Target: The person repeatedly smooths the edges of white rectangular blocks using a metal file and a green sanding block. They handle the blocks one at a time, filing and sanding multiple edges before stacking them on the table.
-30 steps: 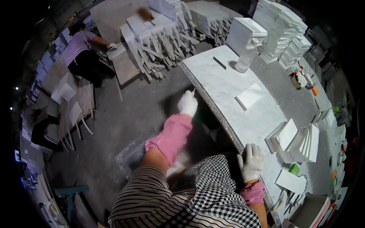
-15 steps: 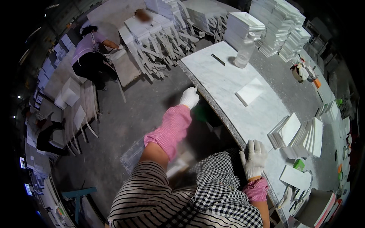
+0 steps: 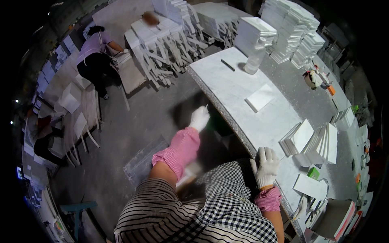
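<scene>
My left hand (image 3: pixel 199 118), in a white knit glove and a pink checked oversleeve, hangs in the air just left of the stone table's edge. Its fingers are closed, and a small pale tip sticks up from them; I cannot make out what it is. My right hand (image 3: pixel 266 165), gloved the same way, rests with fingers stretched out on the near edge of the white marble tabletop (image 3: pixel 235 95). Closest to it on the table is a row of leaning white tiles (image 3: pixel 298 137). A single white tile (image 3: pixel 259 98) lies flat farther up.
On the table stand a clear bottle (image 3: pixel 254 56), a dark flat strip (image 3: pixel 227 65) and an open box (image 3: pixel 333 218). Tall tile stacks (image 3: pixel 289 28) rise at the back. Another person (image 3: pixel 97 60) bends over a work surface at left. A clear plastic crate (image 3: pixel 142 162) sits below my left arm.
My left hand has come down a little, slightly farther from the table edge, still closed. My right hand stays flat on the edge. The whole view has shifted slightly.
</scene>
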